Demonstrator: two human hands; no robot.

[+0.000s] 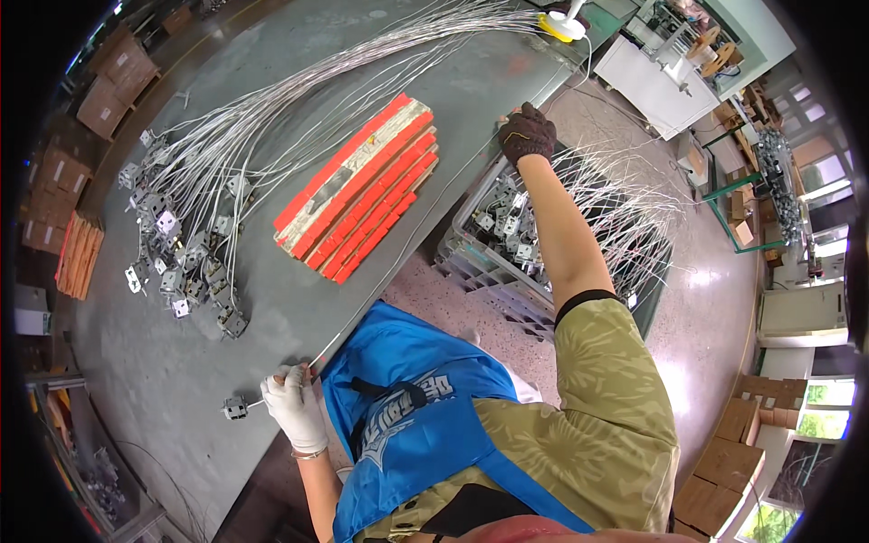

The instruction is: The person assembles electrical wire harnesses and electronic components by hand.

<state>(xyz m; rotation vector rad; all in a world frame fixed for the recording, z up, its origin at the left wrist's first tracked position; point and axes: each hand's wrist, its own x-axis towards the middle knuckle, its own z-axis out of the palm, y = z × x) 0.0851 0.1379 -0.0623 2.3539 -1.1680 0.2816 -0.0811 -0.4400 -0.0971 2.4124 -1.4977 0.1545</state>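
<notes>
At grey table (288, 312), L hand (295, 413) + R hand (528, 136), fingers clamped on wht wire (391, 270).

Left hand (294, 413): gloved white. Right hand (527, 134): gloved dark brown, yellow line. Boxy metal connector (235, 408): silver-grey. Long flat strips (371, 206): orange-red, one cream band. Cloth apron (407, 339): blue, white print. Short sleeve (608, 362): olive, paler leaf pattern.

White left glove (294, 414), dark right glove (528, 136), blue apron (439, 362), black-cuffed olive leaf-patterned shirt (606, 389).
</notes>
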